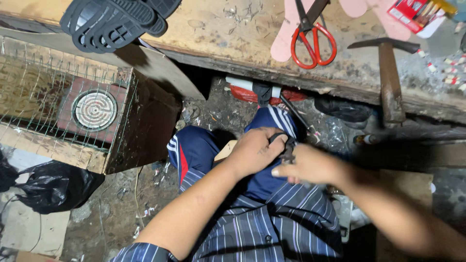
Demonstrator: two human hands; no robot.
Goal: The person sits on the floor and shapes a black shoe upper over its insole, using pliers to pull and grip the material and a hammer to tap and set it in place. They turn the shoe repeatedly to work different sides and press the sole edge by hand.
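My left hand point(255, 151) and my right hand point(310, 166) meet over my lap, above dark blue trousers with white and red stripes. Both hold one small dark object point(286, 145) between them; its kind is hard to tell. The left hand's fingers curl around its upper part, while the right hand pinches it from the right side and is blurred. A thin dark strip point(291, 110) runs up from the hands toward the bench edge.
A worn wooden bench point(233, 34) spans the top, carrying red-handled scissors point(313, 41), a hammer point(390, 77), pink sole-shaped cutouts point(286, 34) and stacked black soles point(114, 22). A wire-mesh crate with a round coil heater point(94, 109) stands at left, a black plastic bag point(53, 185) below it.
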